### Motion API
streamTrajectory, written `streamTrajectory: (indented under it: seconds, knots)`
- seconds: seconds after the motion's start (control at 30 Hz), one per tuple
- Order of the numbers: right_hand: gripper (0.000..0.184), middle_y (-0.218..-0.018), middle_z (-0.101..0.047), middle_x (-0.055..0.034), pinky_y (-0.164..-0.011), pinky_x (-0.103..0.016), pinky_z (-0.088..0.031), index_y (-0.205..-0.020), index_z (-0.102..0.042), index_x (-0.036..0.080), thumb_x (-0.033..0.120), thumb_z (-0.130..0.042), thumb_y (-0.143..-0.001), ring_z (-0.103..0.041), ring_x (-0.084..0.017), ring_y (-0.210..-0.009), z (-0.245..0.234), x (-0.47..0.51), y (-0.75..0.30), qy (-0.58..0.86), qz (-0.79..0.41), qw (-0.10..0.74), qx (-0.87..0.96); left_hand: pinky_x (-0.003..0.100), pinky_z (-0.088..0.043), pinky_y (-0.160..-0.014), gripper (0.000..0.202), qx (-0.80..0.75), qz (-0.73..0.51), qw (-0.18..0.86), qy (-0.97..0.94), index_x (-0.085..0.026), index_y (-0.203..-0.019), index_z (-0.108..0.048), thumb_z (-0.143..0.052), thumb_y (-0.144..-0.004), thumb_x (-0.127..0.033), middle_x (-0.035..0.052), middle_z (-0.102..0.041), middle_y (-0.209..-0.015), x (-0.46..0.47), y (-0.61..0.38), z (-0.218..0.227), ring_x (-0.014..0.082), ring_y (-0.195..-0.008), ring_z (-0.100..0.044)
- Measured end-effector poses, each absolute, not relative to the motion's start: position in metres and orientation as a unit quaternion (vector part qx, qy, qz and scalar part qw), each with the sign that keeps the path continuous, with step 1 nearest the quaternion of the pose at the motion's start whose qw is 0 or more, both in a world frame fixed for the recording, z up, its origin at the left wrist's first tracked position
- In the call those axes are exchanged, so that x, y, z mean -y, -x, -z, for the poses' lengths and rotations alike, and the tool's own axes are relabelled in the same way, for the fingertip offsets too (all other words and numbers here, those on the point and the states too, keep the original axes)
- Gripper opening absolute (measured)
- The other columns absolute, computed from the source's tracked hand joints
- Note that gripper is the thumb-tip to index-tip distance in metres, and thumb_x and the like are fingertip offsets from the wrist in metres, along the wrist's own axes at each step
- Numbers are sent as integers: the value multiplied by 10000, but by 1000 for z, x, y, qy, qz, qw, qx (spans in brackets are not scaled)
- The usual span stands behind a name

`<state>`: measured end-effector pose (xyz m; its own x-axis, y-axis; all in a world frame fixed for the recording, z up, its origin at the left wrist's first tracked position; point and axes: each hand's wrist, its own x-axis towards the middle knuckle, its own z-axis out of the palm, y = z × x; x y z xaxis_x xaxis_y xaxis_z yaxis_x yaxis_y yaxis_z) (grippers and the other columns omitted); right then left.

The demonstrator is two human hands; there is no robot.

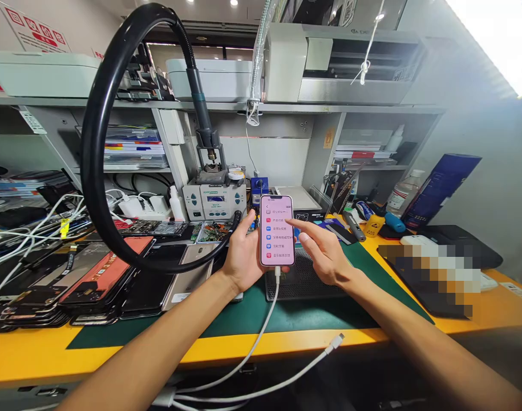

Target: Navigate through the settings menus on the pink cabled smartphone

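My left hand (243,251) is wrapped around a smartphone (277,231), holding it upright with the lit screen facing me. A settings-like list with coloured icons shows on that screen. Plugged into the phone's bottom edge is a white charging cable (267,328), which hangs over the front of the bench. The index finger of my right hand (324,251) stretches to the right side of the screen, at or just over it; its other fingers are bent and hold nothing. Below the phone lies a black perforated plate (312,279) on the green mat (363,308).
Stacked phones and screens (106,279) cover the left side. A hot-air station (215,200) stands behind, its thick black hose (93,137) looping up on the left. A loose white cable plug (335,342) hangs at the front edge. Bottles (404,191) and tools stand at right.
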<state>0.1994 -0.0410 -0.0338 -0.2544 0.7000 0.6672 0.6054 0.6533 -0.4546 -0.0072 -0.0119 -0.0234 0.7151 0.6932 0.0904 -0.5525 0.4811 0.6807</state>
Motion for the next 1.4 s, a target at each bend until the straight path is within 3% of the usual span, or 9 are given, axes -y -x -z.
streamTrajectory:
  seconds: [0.2, 0.3, 0.43, 0.67, 0.8, 0.97, 1.17, 1.3, 1.4]
  knots:
    - [486, -939, -732, -69, -757, -362, -526, -1466, -563, 185, 396, -393, -1063, -667, -209, -801, 33, 41, -200, 431, -56, 443, 784, 463, -587, -784, 745, -102, -365, 856, -351, -138, -1478, -574, -301, -1027, -666, 210, -710, -1186, 12, 7, 23, 336, -954, -709]
    - [424, -882, -696, -66, -691, -335, -499, -1337, -681, 192, 375, -421, -1056, -622, -192, -747, 32, 43, -200, 383, -25, 451, 806, 468, -587, -789, 748, -101, -366, 858, -346, -141, -1489, -564, -294, -1027, -664, 209, -706, -1205, 13, 7, 22, 340, -972, -707]
    - [426, -671, -507, -8, -552, -296, -395, -1112, -799, 162, 356, -425, -1057, -470, -143, -569, 30, 45, -201, 336, 5, 427, 840, 473, -587, -798, 760, -103, -365, 857, -350, -137, -1495, -557, -268, -1030, -665, 213, -699, -1228, 13, 7, 20, 341, -996, -699]
    - [442, -730, -584, -27, -620, -314, -438, -1221, -747, 138, 351, -391, -1071, -539, -159, -636, 30, 43, -200, 376, -10, 442, 814, 471, -585, -789, 760, -109, -366, 851, -360, -134, -1470, -580, -254, -1032, -662, 213, -700, -1220, 13, 7, 21, 341, -991, -696]
    - [428, -1002, -737, -89, -758, -352, -510, -1314, -688, 185, 368, -382, -1076, -678, -204, -864, 33, 41, -200, 400, -40, 451, 797, 461, -584, -782, 761, -104, -362, 852, -362, -133, -1459, -590, -281, -1024, -676, 213, -702, -1204, 12, 7, 22, 337, -976, -696]
    - [444, -1289, -723, -115, -931, -405, -527, -1388, -633, 210, 399, -389, -1069, -689, -256, -1121, 34, 40, -199, 423, -62, 458, 779, 430, -588, -726, 751, -109, -364, 848, -369, -143, -1458, -590, -285, -1024, -675, 211, -700, -1200, 11, 7, 23, 327, -953, -695]
    - [524, -847, -678, -42, -726, -351, -502, -1516, -510, 161, 399, -385, -1067, -626, -195, -736, 33, 40, -199, 453, -69, 442, 771, 403, -582, -626, 745, -116, -364, 845, -374, -143, -1455, -590, -311, -1018, -677, 211, -682, -1254, 11, 7, 24, 323, -914, -695]
    - [443, -922, -676, -62, -743, -340, -486, -1427, -606, 168, 340, -425, -1061, -611, -185, -783, 33, 41, -200, 406, -52, 454, 791, 397, -576, -627, 743, -112, -367, 846, -370, -150, -1473, -578, -304, -1022, -673, 209, -687, -1252, 11, 7, 23, 329, -927, -699]
    - [379, -766, -587, -24, -644, -306, -436, -1291, -713, 160, 296, -451, -1053, -534, -160, -676, 32, 43, -199, 369, -17, 457, 809, 411, -581, -660, 759, -109, -365, 848, -369, -143, -1480, -570, -281, -1024, -676, 214, -692, -1241, 11, 8, 23, 340, -950, -701]
